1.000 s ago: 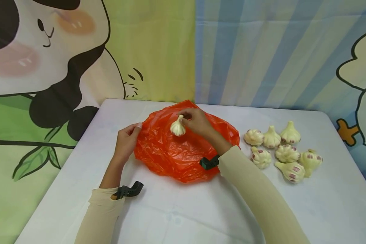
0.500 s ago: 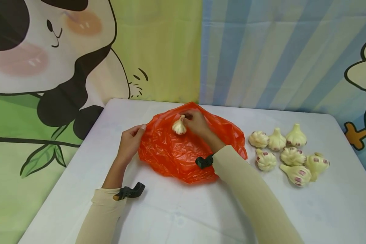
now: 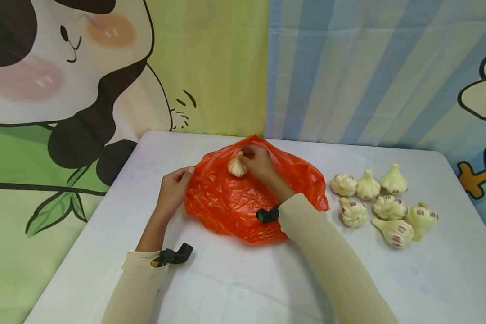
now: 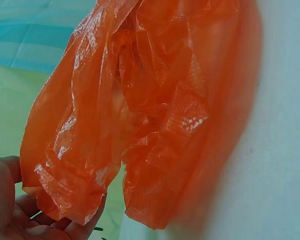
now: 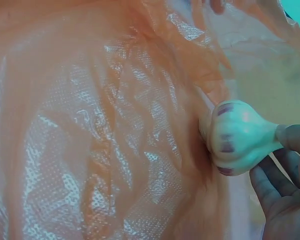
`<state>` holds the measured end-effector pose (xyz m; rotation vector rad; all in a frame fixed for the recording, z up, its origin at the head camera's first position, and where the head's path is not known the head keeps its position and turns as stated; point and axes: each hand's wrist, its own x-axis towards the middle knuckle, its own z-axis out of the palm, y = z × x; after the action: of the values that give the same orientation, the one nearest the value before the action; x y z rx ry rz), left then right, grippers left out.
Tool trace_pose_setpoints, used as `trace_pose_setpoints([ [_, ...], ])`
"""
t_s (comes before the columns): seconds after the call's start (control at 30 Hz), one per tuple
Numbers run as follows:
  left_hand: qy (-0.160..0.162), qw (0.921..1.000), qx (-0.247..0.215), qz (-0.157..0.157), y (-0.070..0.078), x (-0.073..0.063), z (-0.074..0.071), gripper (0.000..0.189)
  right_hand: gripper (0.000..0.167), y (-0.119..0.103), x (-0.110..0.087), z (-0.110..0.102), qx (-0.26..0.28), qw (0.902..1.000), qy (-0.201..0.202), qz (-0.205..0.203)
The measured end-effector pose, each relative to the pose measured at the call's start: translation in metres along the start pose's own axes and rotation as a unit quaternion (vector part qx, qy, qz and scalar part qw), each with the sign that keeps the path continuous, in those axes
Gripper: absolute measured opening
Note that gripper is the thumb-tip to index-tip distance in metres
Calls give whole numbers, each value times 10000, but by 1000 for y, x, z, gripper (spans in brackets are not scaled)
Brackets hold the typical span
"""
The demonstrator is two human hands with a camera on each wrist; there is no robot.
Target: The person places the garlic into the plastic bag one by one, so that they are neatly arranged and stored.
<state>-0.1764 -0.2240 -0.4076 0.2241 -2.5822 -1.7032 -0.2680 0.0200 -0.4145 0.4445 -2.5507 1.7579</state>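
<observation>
A red plastic bag [image 3: 235,207] lies crumpled on the white table, its mouth spread towards the back. My left hand [image 3: 174,189] pinches the bag's left edge; in the left wrist view its fingers [image 4: 25,220] are partly behind the thin film. Inside the bag's mouth, my right hand [image 3: 260,163] holds a garlic bulb [image 3: 237,167] by its neck, root end down. The right wrist view shows this pale bulb with purple patches [image 5: 237,137] right at the bag's film, the thumb and fingers at its stem.
Several more garlic bulbs [image 3: 389,208] are grouped on the table [image 3: 227,288] to the right of the bag. Behind the table's far edge hangs a printed cloth [image 3: 210,67] with a panda. A small black camera mount [image 3: 174,254] juts from each wrist.
The right hand and garlic bulb have moved slightly deeper into the bag, and the bulb now looks more orange. The left hand keeps its hold on the edge. The head view has shifted a little.
</observation>
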Motion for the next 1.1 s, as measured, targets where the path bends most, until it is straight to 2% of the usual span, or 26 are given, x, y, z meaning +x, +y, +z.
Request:
trace_pose_setpoints([
  [0.3,15,10000,-73,-49,3,1,-1,58,36,1,-5,-3,-69,9998,-171,123],
  [0.5,44,10000,-60,-7,3,2,-2,59,43,2,-12,-6,-685,9959,-584,-44],
  [0.63,33,10000,-66,36,2,2,-2,59,50,2,-18,-7,-963,9929,-697,-95],
  [0.8,72,9999,-78,47,2,4,-1,59,55,-5,-21,-11,-812,9939,-707,-249],
  [1.1,126,9999,-96,-10,4,4,-1,59,54,-28,-29,-28,-828,9924,-840,-358],
])
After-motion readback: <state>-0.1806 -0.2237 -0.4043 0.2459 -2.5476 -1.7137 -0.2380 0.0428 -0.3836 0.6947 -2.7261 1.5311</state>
